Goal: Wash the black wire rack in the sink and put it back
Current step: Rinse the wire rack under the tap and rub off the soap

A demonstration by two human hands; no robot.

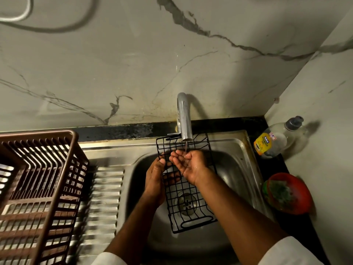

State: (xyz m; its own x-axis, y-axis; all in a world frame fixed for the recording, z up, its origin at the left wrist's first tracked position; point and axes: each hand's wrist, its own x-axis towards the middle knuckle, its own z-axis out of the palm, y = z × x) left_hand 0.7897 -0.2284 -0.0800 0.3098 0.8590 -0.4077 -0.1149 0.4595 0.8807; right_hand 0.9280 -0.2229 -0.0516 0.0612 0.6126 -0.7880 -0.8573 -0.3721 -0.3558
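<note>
A: What is seen of the room?

B: A marbled wall is seen behind a dark counter, into which a steel sink with a ribbed draining board is set. A brown plastic basket is stood at the counter's left edge.

A: And the rack?

B: The black wire rack is held tilted over the sink bowl, its top end just under the tap and its lower end above the drain. A thin stream of water is being run.

A: How is it gripped?

B: Its left edge is held by the left hand, the fingers curled behind the wires. Nothing is held by the right hand; it is cupped, palm up and wet, under the stream in front of the rack.

A: What else is there?

B: A red bowl with a green scrubber is kept at the right edge, and a bottle of dish soap in the back right corner.

A: How far is the task judged to be?

B: The washing is judged to be under way. Whether soap has been used cannot be told. The rinsing and the putting back are left to be done.
</note>
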